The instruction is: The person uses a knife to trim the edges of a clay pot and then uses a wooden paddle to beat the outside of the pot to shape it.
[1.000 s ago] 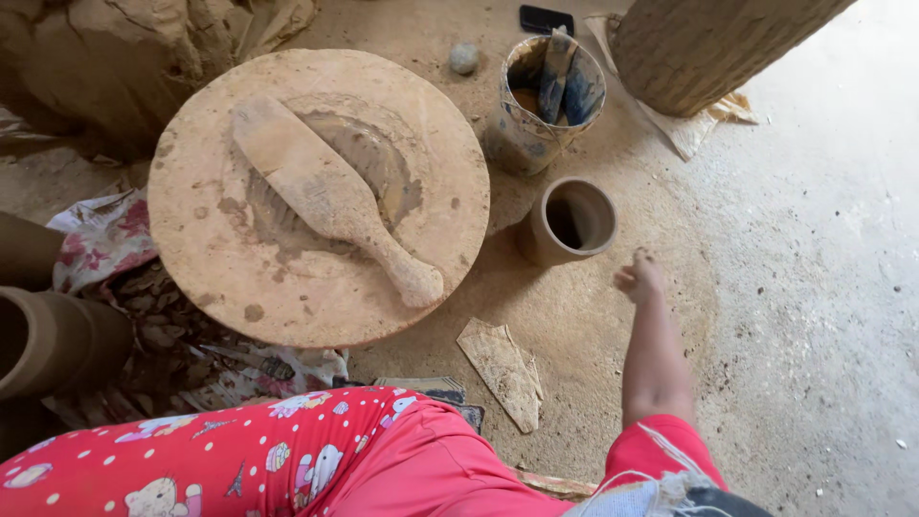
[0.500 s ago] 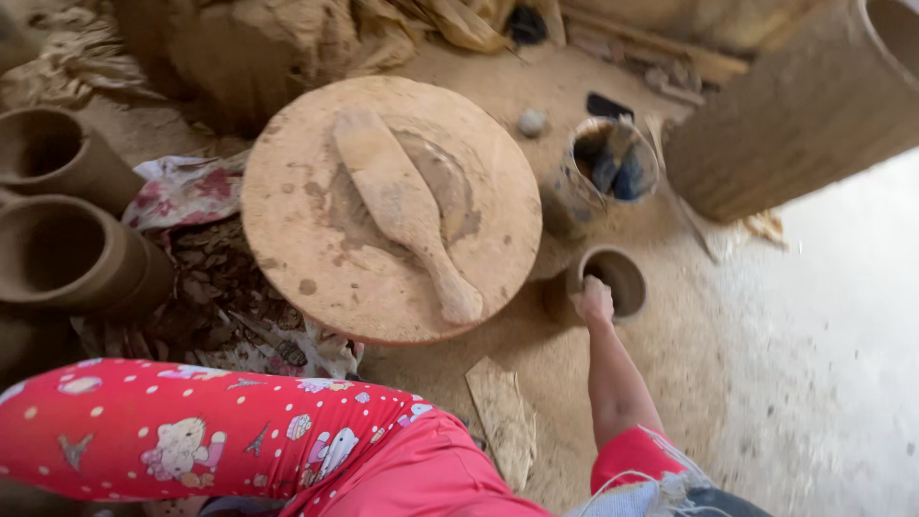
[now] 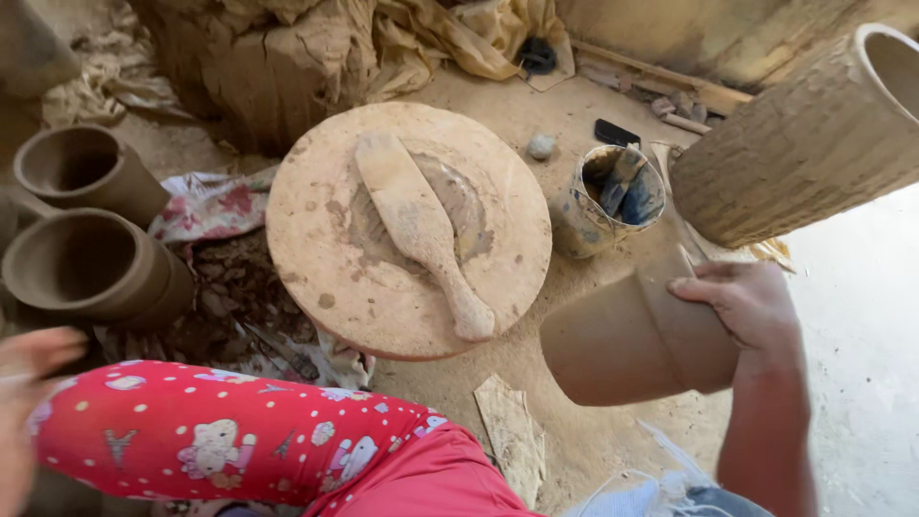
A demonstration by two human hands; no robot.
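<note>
Dusty clay floor (image 3: 613,421): right hand (image 3: 742,302) closed on rim of clay pot (image 3: 632,335), tilted, base toward round board (image 3: 407,230); left hand (image 3: 29,383) blurred, grip unclear

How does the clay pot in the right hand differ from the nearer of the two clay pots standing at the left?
The held pot is lifted off the ground and tipped on its side in the right hand; the left pot rests on the ground, mouth up. The held pot shows only its outer wall; the left pot shows its hollow inside. Both are plain brown unglazed clay, tapered, with a thicker rim band.
</note>
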